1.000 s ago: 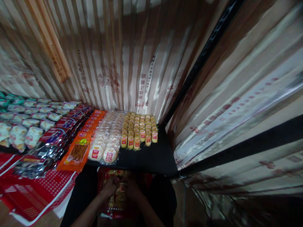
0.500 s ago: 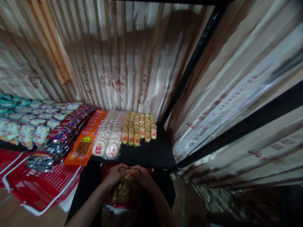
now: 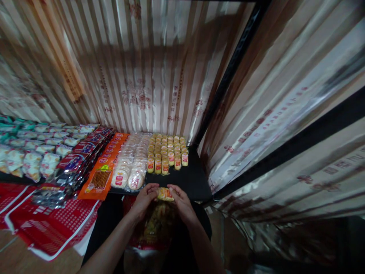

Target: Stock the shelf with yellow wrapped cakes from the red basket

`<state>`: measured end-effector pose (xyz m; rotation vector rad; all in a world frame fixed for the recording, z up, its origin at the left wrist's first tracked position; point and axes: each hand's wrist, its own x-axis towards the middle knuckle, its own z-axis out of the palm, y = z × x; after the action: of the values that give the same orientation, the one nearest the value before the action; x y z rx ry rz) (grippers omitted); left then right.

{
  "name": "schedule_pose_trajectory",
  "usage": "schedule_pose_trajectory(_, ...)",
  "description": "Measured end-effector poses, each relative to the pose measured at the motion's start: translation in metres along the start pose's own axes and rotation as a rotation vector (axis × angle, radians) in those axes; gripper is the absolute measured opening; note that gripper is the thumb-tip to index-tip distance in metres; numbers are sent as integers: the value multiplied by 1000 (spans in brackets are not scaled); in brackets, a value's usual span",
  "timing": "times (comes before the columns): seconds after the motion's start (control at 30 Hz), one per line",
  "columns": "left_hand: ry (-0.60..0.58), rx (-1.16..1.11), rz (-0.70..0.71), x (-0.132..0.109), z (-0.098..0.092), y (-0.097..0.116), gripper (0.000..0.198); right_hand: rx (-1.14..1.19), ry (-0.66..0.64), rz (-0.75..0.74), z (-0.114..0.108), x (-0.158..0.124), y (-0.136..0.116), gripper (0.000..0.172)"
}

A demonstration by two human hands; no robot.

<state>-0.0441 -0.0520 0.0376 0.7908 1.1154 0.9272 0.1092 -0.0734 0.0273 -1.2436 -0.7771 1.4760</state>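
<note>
A small yellow wrapped snack [image 3: 165, 194] with a red label lies sideways between my two hands, just in front of the black shelf's front edge. My left hand [image 3: 146, 198] pinches its left end, and my right hand [image 3: 179, 199] grips its right end. Below them, a large clear and red plastic bag [image 3: 154, 224] with more yellow packets rests in my lap. Ahead on the black shelf [image 3: 188, 180], similar yellow wrapped snacks [image 3: 167, 152] stand in rows, red labels facing me on the front ones.
Left of the yellow rows lie round white wrapped crackers [image 3: 128, 175], orange stick-snack packs [image 3: 99, 171], dark purple packs [image 3: 74, 158] and white-green packets [image 3: 31, 161]. A red basket [image 3: 59, 224] stands at lower left. Printed plastic sheeting [image 3: 142, 76] and a black post [image 3: 228, 80] border the shelf.
Both hands have risen from the bag's mouth toward the shelf edge. The small yellow snack now shows clearly between them, above the bag.
</note>
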Motion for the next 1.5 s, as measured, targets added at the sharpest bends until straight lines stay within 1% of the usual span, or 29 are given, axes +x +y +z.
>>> schedule_pose_trajectory(0.1,30,-98,-2,7,8,0,42,21,22,-19,-1,-1,-1,51)
schedule_pose_trajectory(0.17,38,-123,2,10,14,0,41,7,22,-33,-5,-2,-3,49)
schedule_pose_trajectory(0.33,53,-97,4,17,24,-8,38,-54,41,-79,-22,-1,-2,54)
schedule_pose_trajectory(0.47,71,-52,42,24,30,-15,31,-130,1,-111,-34,4,-2,50)
schedule_pose_trajectory(0.53,79,-11,71,28,35,-14,26,-148,6,-127,-37,8,-3,49)
schedule_pose_trajectory(0.63,79,25,99,33,42,-10,25,-174,51,-178,-38,18,-4,49)
schedule_pose_trajectory(0.73,74,61,73,41,47,-5,30,-197,105,-232,-39,30,-3,48)
schedule_pose_trajectory(0.87,123,156,62,51,54,-5,37,-270,170,-253,-41,44,1,45)
schedule_pose_trajectory(1.0,92,84,45,57,61,-11,46,-356,232,-277,-44,53,4,40)
schedule_pose_trajectory(1.1,83,31,45,60,67,-14,47,-363,227,-290,-46,59,5,37)
schedule_pose_trajectory(1.2,65,2,75,64,71,-16,45,-342,209,-316,-48,67,6,34)
schedule_pose_trajectory(1.33,34,9,157,71,75,-19,42,-358,215,-359,-48,78,7,32)
schedule_pose_trajectory(1.5,56,146,234,73,78,-21,42,-512,310,-425,-46,90,5,34)
